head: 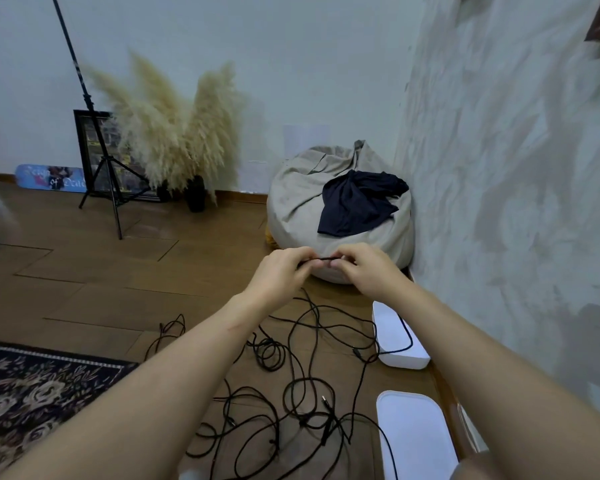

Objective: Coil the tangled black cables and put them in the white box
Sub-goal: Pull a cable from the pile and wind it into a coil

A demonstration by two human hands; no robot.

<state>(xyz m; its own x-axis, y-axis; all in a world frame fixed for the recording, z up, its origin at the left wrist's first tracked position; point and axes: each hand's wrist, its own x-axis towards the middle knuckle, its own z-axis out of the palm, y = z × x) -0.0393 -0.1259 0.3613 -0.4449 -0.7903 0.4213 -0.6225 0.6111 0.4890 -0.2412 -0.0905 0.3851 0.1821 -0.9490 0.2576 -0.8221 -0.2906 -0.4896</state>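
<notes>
I see both hands raised close together over the wooden floor (101, 271), in front of the grey bean bag (298, 202). My left hand (284, 271) pinches a black cable (321, 259) between thumb and curled fingers. My right hand (364, 271) pinches the same cable just to the right, its fingers curled around it as well. Only a short taut stretch of it shows between the two grips. The rest of the tangled black cables (291, 393) lie loose on the floor below my forearms, in overlapping loops that spread from near the rug (32, 393) on the left to the right wall (516, 202). The white box (400, 358) sits against that wall, right of the tangle, with one cable looping across its top. A second white rimmed piece (413, 434) lies nearer to me along the same wall; I cannot tell if it is a lid. A dark cloth (357, 206) is draped on the bean bag. Farther left, pampas grass (174, 133) stands in a dark vase (195, 195) beside a black tripod stand (101, 168) and a framed picture (84, 133) leaning on the far wall
</notes>
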